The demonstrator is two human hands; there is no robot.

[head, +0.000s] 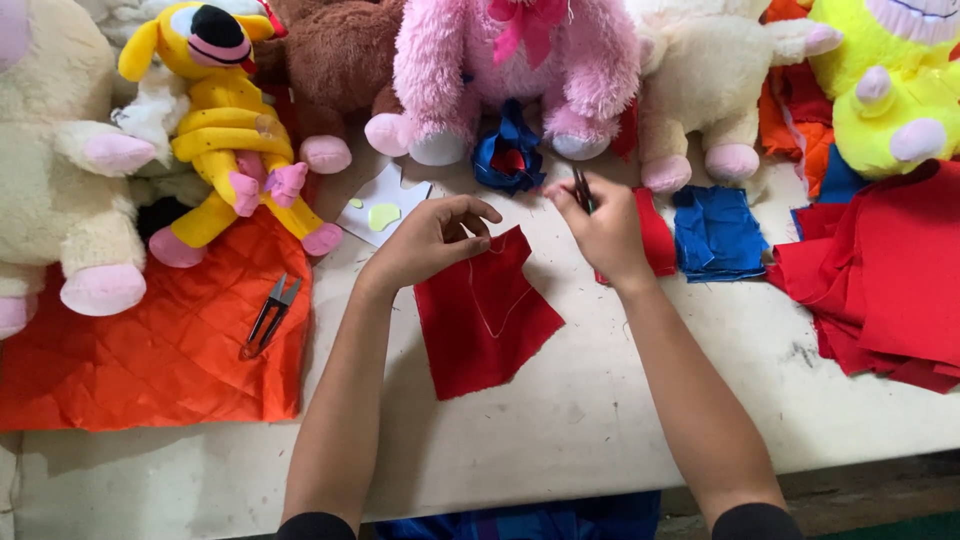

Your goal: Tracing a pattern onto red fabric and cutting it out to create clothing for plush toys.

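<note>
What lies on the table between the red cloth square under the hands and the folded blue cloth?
In the head view, the right hand and a folded red piece lie between the red cloth square and the folded blue cloth.

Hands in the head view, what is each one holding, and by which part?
The right hand pinches a thin dark tool by its lower end. The left hand presses its fingertips on the red fabric square's top edge.

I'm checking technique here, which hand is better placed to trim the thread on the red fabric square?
Probably the right hand: it already grips small dark snips beside the red fabric square, while the left hand rests on the fabric.
</note>
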